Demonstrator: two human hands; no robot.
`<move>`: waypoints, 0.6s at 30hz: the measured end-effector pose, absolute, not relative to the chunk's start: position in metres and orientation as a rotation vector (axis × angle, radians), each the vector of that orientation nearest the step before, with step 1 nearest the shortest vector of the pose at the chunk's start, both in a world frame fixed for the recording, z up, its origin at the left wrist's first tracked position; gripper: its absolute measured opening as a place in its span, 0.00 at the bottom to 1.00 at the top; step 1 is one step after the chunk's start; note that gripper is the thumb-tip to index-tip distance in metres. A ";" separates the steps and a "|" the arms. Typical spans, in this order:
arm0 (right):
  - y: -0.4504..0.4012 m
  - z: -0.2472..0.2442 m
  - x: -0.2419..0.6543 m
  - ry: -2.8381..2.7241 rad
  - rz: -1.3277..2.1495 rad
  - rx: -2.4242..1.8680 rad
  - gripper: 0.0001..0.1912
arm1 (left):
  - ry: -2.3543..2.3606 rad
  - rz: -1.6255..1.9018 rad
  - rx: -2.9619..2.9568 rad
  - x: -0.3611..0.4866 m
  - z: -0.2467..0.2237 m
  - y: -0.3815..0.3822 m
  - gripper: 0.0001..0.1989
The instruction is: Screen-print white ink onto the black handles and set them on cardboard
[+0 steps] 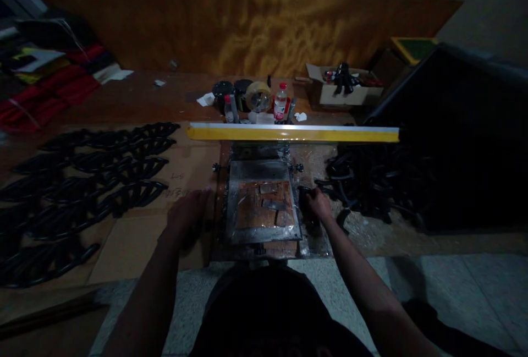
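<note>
Between my hands lies a metal screen frame (264,233) with small dark blocks inside it on an orange-brown surface. My right hand (318,204) is right of the frame, its fingers curled around a dark object (305,197) too dim to make out. Left of the frame, over the cardboard (193,153), is my left hand (190,213); it is blurred and dark, and its fingers cannot be told apart. Black curved pieces lie in overlapping rows (136,195) at the left. More black pieces (348,181) form a loose pile at the right.
A long yellow-edged bar (289,133) crosses above the frame. Behind it stand a red-capped bottle (280,103), a tape roll (258,97) and dark jars. A cardboard box (344,94) is at the back right, a large black bin (466,142) at the right, red cloth (49,98) far left.
</note>
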State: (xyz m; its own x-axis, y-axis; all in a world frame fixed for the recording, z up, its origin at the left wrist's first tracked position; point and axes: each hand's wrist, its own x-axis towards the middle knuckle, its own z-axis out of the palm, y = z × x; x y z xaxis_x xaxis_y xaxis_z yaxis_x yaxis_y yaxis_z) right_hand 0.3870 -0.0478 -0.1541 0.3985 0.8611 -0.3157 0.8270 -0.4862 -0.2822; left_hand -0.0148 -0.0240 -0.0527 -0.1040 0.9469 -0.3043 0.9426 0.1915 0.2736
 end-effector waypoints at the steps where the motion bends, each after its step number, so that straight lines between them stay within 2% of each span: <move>1: -0.045 -0.155 0.386 -1.556 0.673 -2.544 0.18 | 2.049 0.036 1.754 -0.005 -0.045 -0.023 0.33; 4: -0.039 -0.157 0.381 -1.567 0.718 -2.534 0.19 | 1.990 0.182 1.726 0.013 -0.027 -0.021 0.29; 8: -0.036 -0.153 0.382 -1.566 0.685 -2.518 0.16 | 1.913 0.416 1.721 0.019 -0.017 -0.015 0.23; 11: -0.036 -0.141 0.385 -1.589 0.609 -2.442 0.20 | 1.768 0.711 1.574 0.020 -0.010 -0.008 0.20; 15: -0.034 -0.124 0.364 -1.715 0.621 -2.016 0.23 | 1.510 1.262 1.292 0.030 0.019 0.000 0.23; 18: -0.034 -0.115 0.326 -1.975 0.695 -1.638 0.23 | 1.418 1.470 1.271 0.044 0.047 0.005 0.21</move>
